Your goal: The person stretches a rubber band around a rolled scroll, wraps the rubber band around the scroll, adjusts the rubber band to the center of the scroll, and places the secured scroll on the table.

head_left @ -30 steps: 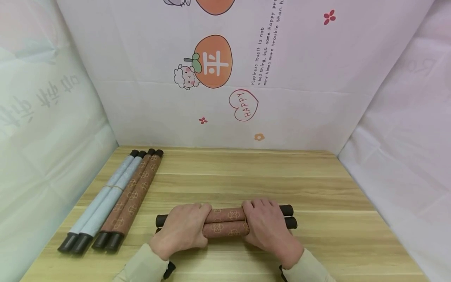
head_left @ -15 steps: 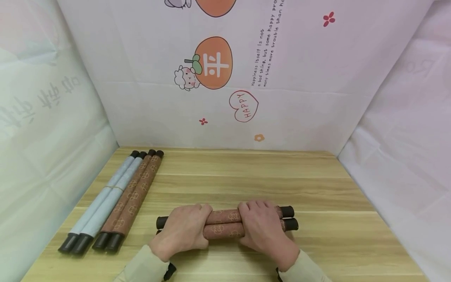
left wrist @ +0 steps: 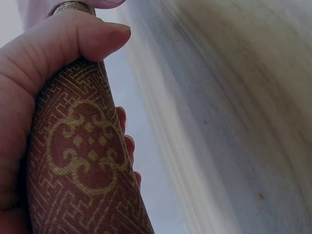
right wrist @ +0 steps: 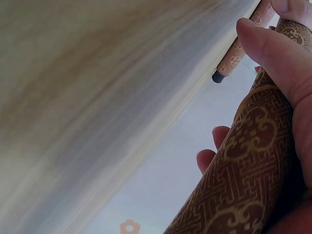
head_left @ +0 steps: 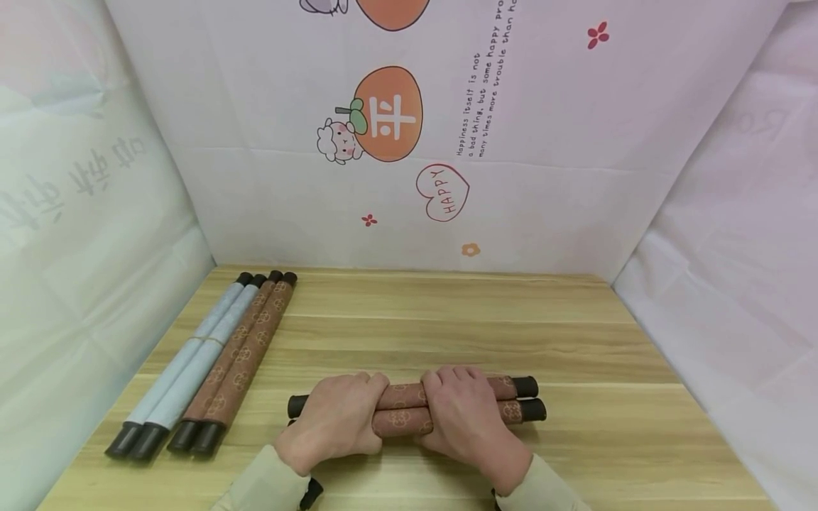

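Observation:
Two brown scrolls [head_left: 402, 421] with gold patterns and black end knobs lie side by side, crosswise near the front of the wooden table. My left hand [head_left: 339, 417] grips the pair towards its left end, thumb on the near side. Close beside it, my right hand [head_left: 465, 419] holds the same pair around the middle. In the right wrist view, a thin rubber band [right wrist: 249, 99] crosses the patterned scroll just below my thumb; the head view hides it under the hand. My left thumb [left wrist: 105, 41] lies across the scroll in the left wrist view.
On the left of the table [head_left: 511, 312] lie two light blue scrolls [head_left: 185, 369] tied with a rubber band. Next to them rest two more brown scrolls [head_left: 243, 355], slanting the same way. White printed cloth [head_left: 537, 199] walls the back and both sides.
My right hand has shifted left along the scrolls, nearer to my left hand, uncovering more of their right end. The scroll pair and left hand have moved slightly right.

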Motion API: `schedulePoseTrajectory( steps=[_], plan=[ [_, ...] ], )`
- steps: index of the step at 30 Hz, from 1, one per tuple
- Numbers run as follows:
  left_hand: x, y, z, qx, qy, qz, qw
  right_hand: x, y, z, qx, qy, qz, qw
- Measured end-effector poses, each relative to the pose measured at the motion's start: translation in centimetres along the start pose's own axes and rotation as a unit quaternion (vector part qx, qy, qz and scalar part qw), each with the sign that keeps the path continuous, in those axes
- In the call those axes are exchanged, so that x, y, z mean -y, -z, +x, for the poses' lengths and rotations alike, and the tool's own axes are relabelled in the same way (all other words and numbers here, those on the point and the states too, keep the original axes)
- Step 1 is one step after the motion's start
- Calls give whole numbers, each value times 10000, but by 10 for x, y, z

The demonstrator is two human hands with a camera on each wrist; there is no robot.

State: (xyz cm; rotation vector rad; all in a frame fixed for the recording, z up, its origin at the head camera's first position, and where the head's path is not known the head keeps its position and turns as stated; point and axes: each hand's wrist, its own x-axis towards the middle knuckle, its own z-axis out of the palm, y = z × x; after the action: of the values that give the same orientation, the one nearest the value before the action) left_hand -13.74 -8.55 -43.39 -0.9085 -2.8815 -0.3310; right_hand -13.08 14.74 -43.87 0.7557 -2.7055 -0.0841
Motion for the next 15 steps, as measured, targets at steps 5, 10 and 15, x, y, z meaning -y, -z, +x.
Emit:
schedulePoseTrajectory(
  steps=[5, 10, 15],
  plan=[
    [-1, 0, 0, -27, -31, -3, 10000, 3, 0, 0, -58, 18, -47, 10000],
    [-3, 0, 0, -41, -42, -13, 10000, 4, 0, 0, -17, 42, -67, 10000],
    [-5, 1, 0, 49, -10, -37, 10000, 8, -1, 0, 140, -14, -88, 9999]
  ],
)
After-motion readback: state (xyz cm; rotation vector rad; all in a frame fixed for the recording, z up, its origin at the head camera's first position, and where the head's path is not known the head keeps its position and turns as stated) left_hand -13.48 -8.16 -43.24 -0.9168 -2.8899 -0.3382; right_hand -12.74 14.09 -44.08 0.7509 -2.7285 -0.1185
